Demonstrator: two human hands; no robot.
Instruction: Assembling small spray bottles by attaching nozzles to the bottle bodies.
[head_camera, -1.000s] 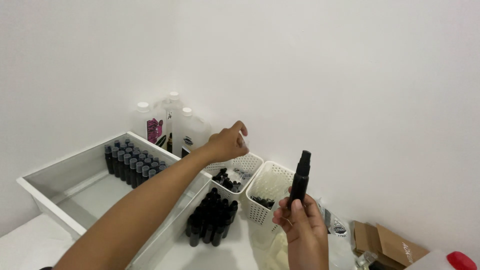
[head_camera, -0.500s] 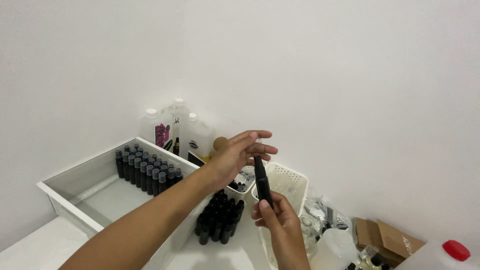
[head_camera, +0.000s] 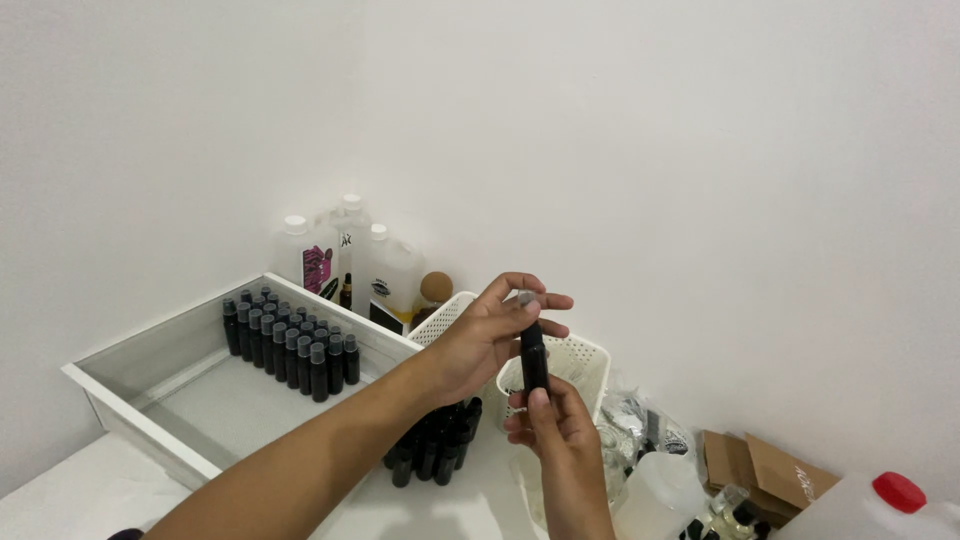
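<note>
At the centre of the frame, the right hand (head_camera: 560, 425) grips a slim black plastic spray bottle (head_camera: 533, 358) upright by its lower half, fingers clamped round it. The left hand (head_camera: 490, 335), which a second ago was stretched out over the white perforated plastic baskets (head_camera: 585, 352) behind, has come back and now pinches a small pale cap (head_camera: 524, 298) onto the bottle's top, fingertips together on it. The bottle has also been drawn in from lower right to meet that hand, so a capping step looks under way, though whether the cap is seated cannot be told. At left, a white open-topped tray (head_camera: 140, 385) holds rows of capped black bottles (head_camera: 290, 345); a loose cluster of more black bottles (head_camera: 430, 450) stands on the table just below the hands. White plastic jugs (head_camera: 385, 275) line the wall in the corner.
</note>
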